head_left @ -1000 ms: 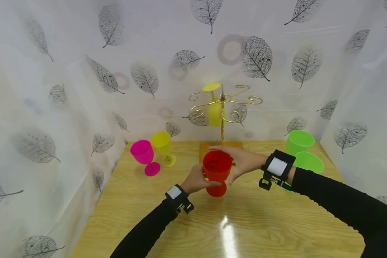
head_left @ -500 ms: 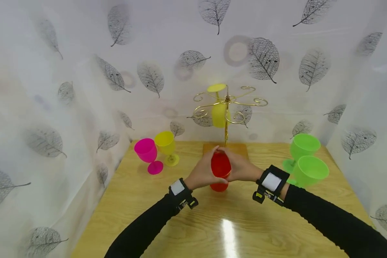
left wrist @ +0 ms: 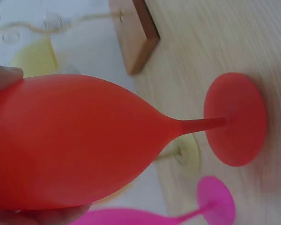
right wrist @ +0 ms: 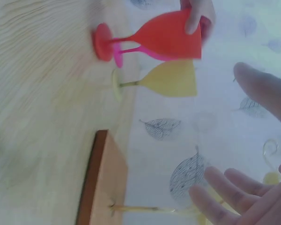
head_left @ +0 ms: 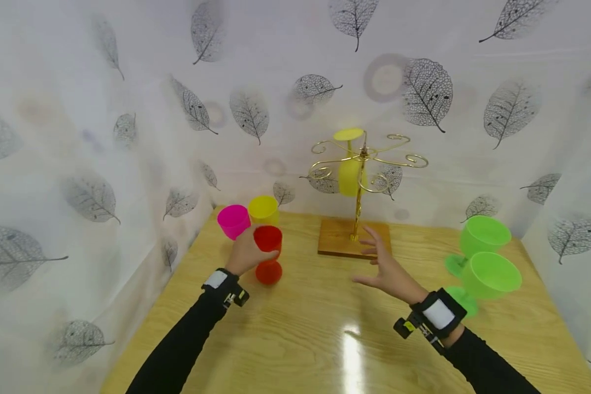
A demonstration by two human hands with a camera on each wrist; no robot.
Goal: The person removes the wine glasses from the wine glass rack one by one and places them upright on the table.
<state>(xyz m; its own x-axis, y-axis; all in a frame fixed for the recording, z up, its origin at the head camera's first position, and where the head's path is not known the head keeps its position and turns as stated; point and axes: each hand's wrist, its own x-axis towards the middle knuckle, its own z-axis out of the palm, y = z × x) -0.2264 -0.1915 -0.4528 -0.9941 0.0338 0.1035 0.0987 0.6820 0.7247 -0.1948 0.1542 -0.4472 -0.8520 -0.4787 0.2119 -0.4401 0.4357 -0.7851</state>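
Observation:
My left hand (head_left: pixel 246 251) grips a red plastic goblet (head_left: pixel 269 241) round its bowl and holds it upright at the left of the table. Seen from the left wrist, the red goblet's bowl (left wrist: pixel 84 140), stem and round foot fill much of the picture; whether the foot touches the wood I cannot tell. Close behind it stand a magenta goblet (head_left: pixel 233 221) and a yellow goblet (head_left: pixel 264 209), partly hidden. In front of a gold wire goblet rack (head_left: pixel 358 208), my right hand (head_left: pixel 391 273) is held in the air, fingers spread, with nothing in it.
From the rack's arms another yellow goblet (head_left: pixel 349 175) hangs upside down, above a wooden base (head_left: pixel 330 241). Two green goblets (head_left: pixel 485 232) stand at the right of the wooden table (head_left: pixel 295 339), near the right forearm. A leaf-print curtain (head_left: pixel 285 44) encloses the back and sides.
The red goblet was between both hands before the rack; my left hand has carried it left, towards the magenta and yellow goblets. My right hand has let go and drawn away right.

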